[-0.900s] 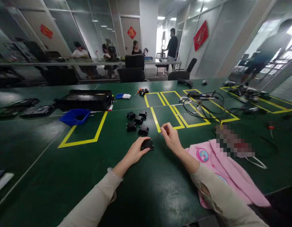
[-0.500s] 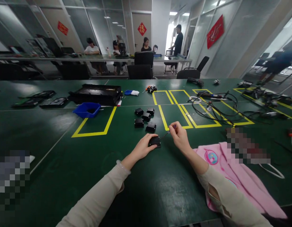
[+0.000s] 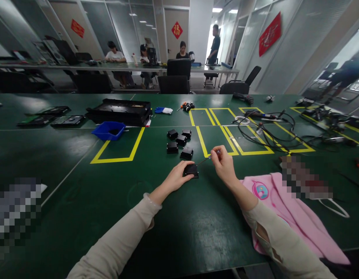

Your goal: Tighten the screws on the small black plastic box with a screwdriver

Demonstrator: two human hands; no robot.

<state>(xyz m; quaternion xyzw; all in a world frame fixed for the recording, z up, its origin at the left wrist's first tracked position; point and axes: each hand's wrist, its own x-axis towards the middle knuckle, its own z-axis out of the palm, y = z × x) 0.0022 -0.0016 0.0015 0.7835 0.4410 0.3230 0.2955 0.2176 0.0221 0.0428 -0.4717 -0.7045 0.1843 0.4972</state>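
On the green table, my left hand [image 3: 177,175] grips a small black box [image 3: 192,170] from its left side, thumb in front and fingers over the back. My right hand [image 3: 222,161] is closed around the handle of a thin screwdriver [image 3: 204,160]. The shaft slants down to the left, with its tip at or near the box's right edge; whether they touch I cannot tell. Just beyond the held box lie several similar black boxes [image 3: 181,140] in a loose group.
A blue bin [image 3: 109,131] and a large black case [image 3: 120,111] sit at left. Yellow tape outlines mark the table. Black cables [image 3: 265,131] are coiled at right. A pink cloth [image 3: 286,209] lies beside my right forearm. People sit at a far table.
My right hand has moved slightly right with the screwdriver, showing more of the shaft. My left hand still holds the box in place. The view has shifted a little.
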